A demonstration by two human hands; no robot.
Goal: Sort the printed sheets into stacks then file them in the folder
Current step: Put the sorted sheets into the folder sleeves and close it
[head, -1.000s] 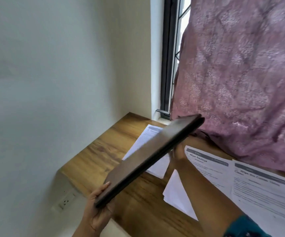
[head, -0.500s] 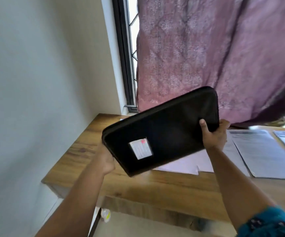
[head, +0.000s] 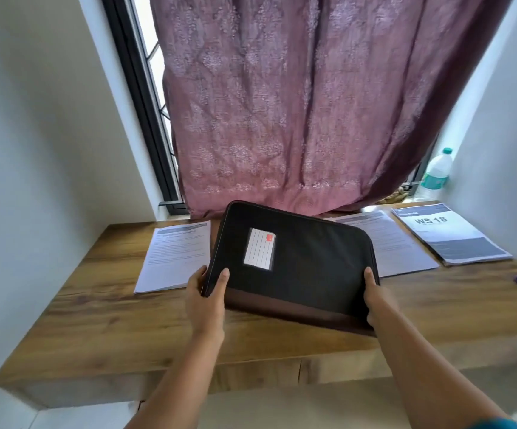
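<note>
Since half a second ago I've brought the folder [head: 294, 264] down from mid-air toward the desk [head: 127, 329] | my left hand [head: 206, 300] grips its near-left corner, right hand [head: 375, 300] its near-right corner (thumbs on top) | sheet stacks [head: 175, 257] flank my grip, one [head: 389, 243] right, booklet [head: 449, 235] farther right.

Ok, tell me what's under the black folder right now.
The black folder, gripped by the left hand and right hand, covers bare wooden desk and the inner edge of the middle stack. Anything else beneath is hidden.
</note>
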